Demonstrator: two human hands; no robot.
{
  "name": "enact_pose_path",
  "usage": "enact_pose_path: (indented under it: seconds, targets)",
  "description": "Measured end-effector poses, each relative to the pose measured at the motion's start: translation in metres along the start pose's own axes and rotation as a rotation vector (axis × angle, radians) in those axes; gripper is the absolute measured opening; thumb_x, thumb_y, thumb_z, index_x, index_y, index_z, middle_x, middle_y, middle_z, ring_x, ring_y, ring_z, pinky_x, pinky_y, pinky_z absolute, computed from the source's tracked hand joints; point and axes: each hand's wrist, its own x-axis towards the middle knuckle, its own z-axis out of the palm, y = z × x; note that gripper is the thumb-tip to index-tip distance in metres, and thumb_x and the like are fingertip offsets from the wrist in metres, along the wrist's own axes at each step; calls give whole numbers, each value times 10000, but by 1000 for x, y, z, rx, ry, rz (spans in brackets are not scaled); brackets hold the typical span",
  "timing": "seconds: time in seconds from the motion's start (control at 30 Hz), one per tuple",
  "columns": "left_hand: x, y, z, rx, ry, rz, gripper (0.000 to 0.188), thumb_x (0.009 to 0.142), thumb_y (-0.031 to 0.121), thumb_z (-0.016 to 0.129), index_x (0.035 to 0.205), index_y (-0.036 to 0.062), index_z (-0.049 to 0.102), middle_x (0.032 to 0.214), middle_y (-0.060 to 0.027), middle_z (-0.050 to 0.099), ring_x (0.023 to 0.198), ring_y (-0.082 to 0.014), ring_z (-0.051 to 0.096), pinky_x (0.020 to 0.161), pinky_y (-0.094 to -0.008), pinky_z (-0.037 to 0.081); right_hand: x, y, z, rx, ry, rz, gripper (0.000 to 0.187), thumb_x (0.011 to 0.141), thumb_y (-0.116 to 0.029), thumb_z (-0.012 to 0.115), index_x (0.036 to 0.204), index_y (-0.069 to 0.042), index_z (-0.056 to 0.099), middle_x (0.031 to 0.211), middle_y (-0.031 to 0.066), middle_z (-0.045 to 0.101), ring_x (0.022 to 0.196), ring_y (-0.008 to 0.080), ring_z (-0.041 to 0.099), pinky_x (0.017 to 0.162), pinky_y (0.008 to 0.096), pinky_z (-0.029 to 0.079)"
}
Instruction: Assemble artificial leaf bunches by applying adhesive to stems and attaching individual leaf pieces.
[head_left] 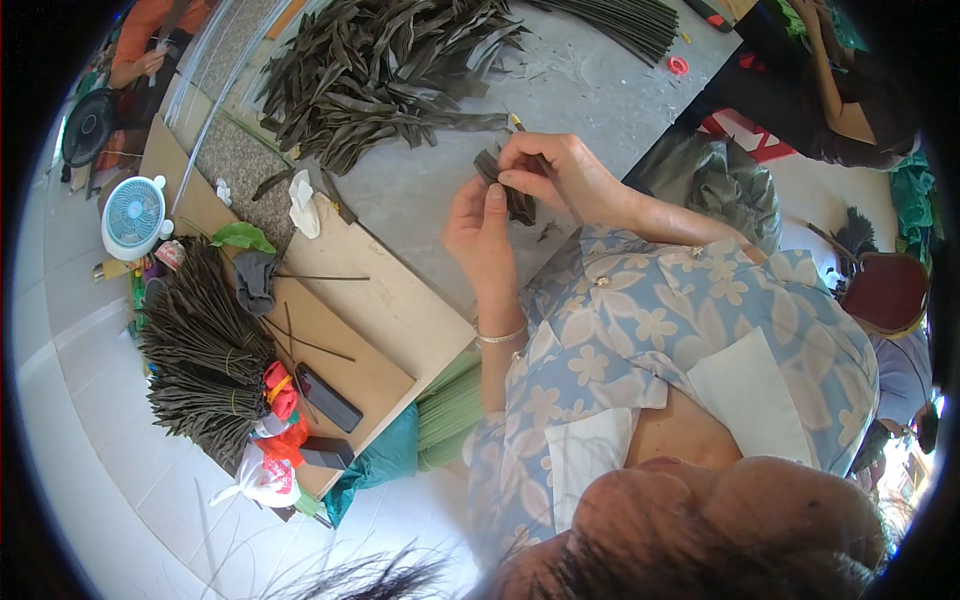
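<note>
Both hands meet over the grey tabletop. My left hand (pixel 483 230), a bracelet on its wrist, is closed with thumb and fingertips on a dark brown-green leaf strip (pixel 487 164). Close against it, my right hand (pixel 562 172) pinches the same strip, which looks folded or bunched; part of it hangs below the fingers. Behind the right fingers a small yellow tip (pixel 516 122) shows; I cannot tell what it belongs to. Just beyond the hands, a large loose pile of similar dark leaf strips (pixel 370 85) covers the table's far left.
Dark thin stems (pixel 625 28) and a red tape roll (pixel 678 66) lie at the far right. Left are a knife (pixel 338 200), tied dark bundles (pixel 205 350), a phone (pixel 329 397) and a small fan (pixel 134 216). Other people sit at the far left and right.
</note>
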Motion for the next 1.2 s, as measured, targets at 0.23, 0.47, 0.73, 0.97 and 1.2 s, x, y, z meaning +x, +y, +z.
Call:
enact_pose_path:
  seconds: [0.23, 0.47, 0.73, 0.97, 1.2]
  targets:
    - [-3, -3, -8, -57, 57, -86, 226, 960, 107, 634, 1122, -50, 634, 945, -77, 704, 810, -117, 647, 741, -247, 522, -1, 16, -4, 384, -62, 74, 73, 942, -57, 631, 926, 14, 633, 765, -8, 587, 699, 66, 529, 624, 244, 452]
    - [-7, -2, -8, 129, 136, -63, 206, 949, 72, 640, 1110, -56, 636, 947, -82, 700, 838, -120, 646, 751, -245, 517, -4, 21, -2, 198, 95, 35, 75, 935, -66, 645, 934, 9, 638, 760, -24, 567, 695, 41, 495, 606, 222, 418]
    - [-11, -3, 2, 132, 79, -59, 206, 948, 79, 653, 1095, -64, 637, 998, -96, 688, 906, -127, 631, 812, -254, 506, -9, 4, 1, 89, 35, 50, 80, 923, -60, 658, 932, 10, 621, 755, -18, 578, 701, 39, 485, 616, 225, 422]
    - [-11, 2, -2, -55, 70, -117, 192, 947, 107, 662, 1061, -47, 651, 932, -82, 698, 820, -123, 639, 759, -252, 521, -7, 9, -9, 325, 2, 83, 69, 917, -50, 649, 930, 13, 626, 760, -38, 577, 701, 41, 498, 625, 219, 422]
    - [-11, -2, 3, 127, 173, -29, 158, 946, 128, 667, 986, -25, 674, 857, -53, 690, 717, -92, 615, 668, -230, 520, -6, 20, -4, 253, 66, -12, 113, 907, -81, 671, 929, 12, 610, 759, -38, 555, 698, 47, 477, 619, 224, 415]
